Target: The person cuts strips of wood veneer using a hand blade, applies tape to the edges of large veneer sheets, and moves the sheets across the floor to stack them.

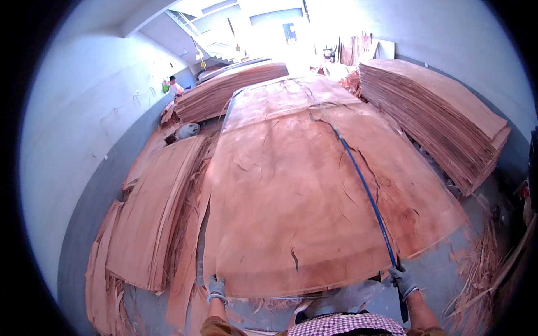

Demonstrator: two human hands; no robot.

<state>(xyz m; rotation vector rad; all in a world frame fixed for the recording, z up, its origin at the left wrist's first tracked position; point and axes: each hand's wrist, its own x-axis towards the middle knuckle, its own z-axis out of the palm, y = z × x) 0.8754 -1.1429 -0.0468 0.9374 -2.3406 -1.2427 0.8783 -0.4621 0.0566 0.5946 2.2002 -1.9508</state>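
White-walled workshop (89, 101), veneer (269, 207) ahead, left hand (217, 288) at near-left corner, hold unclear, right hand (404, 280) beside near edge, closed around blue pole (374, 206)

The grey floor (434, 263) carries splintered strips (477, 274) at right, stacked wood sheets (148, 210) at left.

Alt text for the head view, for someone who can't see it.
A person's gloved left hand is at the near edge of a large, cracked reddish-brown sheet, while the gloved right hand holds a long blue pole extending over it. Stacks of similar sheets flank it on both sides.
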